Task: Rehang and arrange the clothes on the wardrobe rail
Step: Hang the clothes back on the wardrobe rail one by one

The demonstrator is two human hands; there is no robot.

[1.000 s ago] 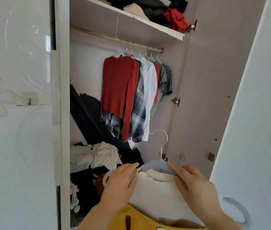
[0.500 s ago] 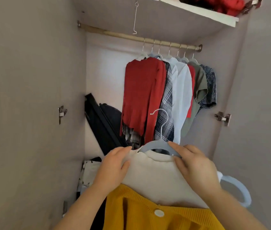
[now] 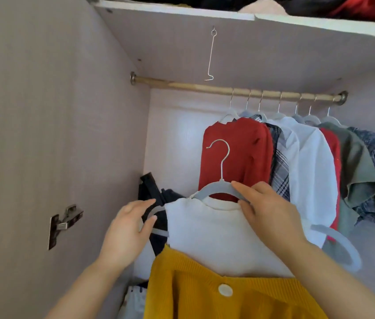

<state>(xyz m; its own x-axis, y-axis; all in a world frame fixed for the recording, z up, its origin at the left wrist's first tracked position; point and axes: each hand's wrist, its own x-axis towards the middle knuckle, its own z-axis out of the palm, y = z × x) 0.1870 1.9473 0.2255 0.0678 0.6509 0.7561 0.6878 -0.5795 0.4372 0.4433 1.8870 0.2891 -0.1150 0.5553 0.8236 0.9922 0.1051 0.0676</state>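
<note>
White top (image 3: 216, 233) sits on a grey hanger (image 3: 214, 187), held up in front of the open wardrobe, well below the rail (image 3: 182, 85). The hanger's metal hook stands upright against the red sweater (image 3: 244, 153). The right hand (image 3: 271, 210) pinches the hanger's right shoulder just beside the neck, fingers on top and thumb under at the collar. The left hand (image 3: 126, 229) holds the hanger's looped left end between forefinger and thumb (a loose grip, fingers only lightly curled). A yellow cardigan (image 3: 205, 295) with a white button (image 3: 225, 290) overlaps the top's lower edge. Toward the rail's right end hang the red sweater, a plaid shirt (image 3: 279, 162), a white shirt (image 3: 313, 169) and an olive top (image 3: 356, 162), packed side by side. A wire hook (image 3: 210, 56) dangles from the shelf (image 3: 205, 14) over the rail's left half.
</note>
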